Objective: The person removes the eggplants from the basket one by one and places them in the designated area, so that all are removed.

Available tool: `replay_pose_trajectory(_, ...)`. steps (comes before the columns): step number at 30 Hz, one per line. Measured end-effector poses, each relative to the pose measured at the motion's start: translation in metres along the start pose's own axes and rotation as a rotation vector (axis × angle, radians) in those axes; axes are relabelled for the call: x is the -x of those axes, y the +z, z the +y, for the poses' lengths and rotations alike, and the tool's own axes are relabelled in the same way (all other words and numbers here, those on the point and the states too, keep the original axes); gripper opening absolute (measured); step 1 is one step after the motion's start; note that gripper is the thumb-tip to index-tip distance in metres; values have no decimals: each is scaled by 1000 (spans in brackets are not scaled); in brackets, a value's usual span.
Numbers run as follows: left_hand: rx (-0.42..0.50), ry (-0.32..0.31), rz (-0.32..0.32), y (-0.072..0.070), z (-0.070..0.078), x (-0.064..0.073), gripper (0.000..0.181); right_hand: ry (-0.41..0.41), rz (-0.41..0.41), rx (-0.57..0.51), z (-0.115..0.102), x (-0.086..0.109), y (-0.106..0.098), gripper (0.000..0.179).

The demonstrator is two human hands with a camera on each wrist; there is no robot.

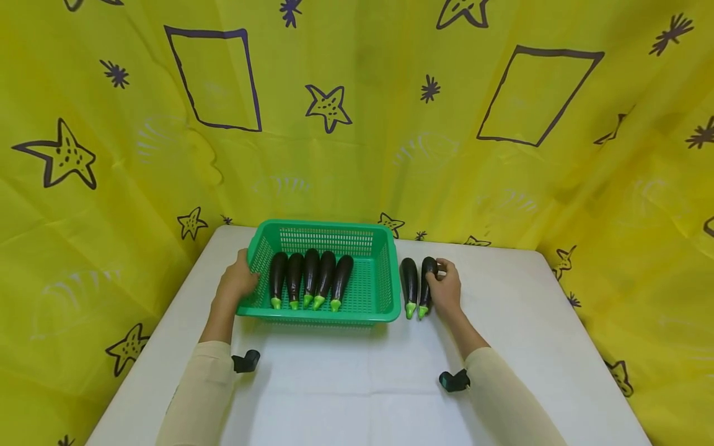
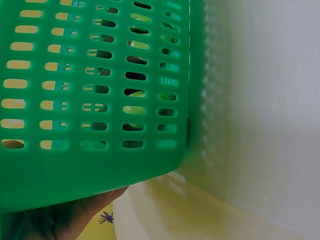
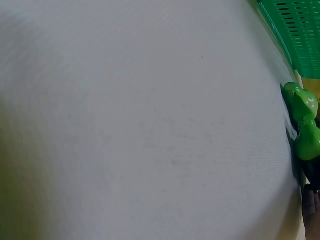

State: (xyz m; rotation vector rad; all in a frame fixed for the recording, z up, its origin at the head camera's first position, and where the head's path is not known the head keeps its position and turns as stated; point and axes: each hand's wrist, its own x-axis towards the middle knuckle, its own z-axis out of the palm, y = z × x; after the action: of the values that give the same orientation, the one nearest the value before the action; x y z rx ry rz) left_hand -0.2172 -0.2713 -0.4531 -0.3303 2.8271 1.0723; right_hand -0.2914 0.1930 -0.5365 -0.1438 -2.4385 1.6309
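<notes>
My left hand (image 1: 238, 277) grips the left rim of a green plastic basket (image 1: 329, 318). Inside it several dark eggplants (image 1: 311, 279) lie side by side, green stem ends toward me. In the left wrist view the slotted basket wall (image 2: 90, 170) fills much of the frame, with part of the hand below it. To the right of the basket, my right hand (image 1: 448, 292) pinches an eggplant (image 1: 426, 296) between thumb and fingers near its upper end. Another eggplant (image 1: 409, 282) lies just left of it. Their green stem ends (image 3: 308, 140) show at the right wrist view's edge.
A white-covered table (image 1: 334, 378) carries everything. Yellow patterned curtain (image 1: 368, 167) stands close behind the table and along both sides. A small black device (image 1: 246, 361) is on the left wrist, and a similar device (image 1: 454, 381) on the right.
</notes>
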Motion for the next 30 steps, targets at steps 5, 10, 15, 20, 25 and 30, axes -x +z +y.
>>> replay_pose_trajectory(5,2,-3,3,0,1,2,69,2,4,48,7,-3,3,55)
replay_pose_trajectory(10,5,0,9,2,0,1,69,2,24,78,10,-3,4,53)
replay_pose_trajectory(15,8,-3,9,1,-1,-1,69,6,39,80,9,0,4,53)
replay_pose_trajectory(20,6,-9,4,-1,0,-2,69,6,35,76,8,2,4,51)
replay_pose_trajectory(25,8,-5,-4,0,-1,-3,68,18,27,45,8,3,5,48)
replay_pose_trajectory(30,9,-11,-5,1,-2,-2,68,25,6,36,8,2,7,47)
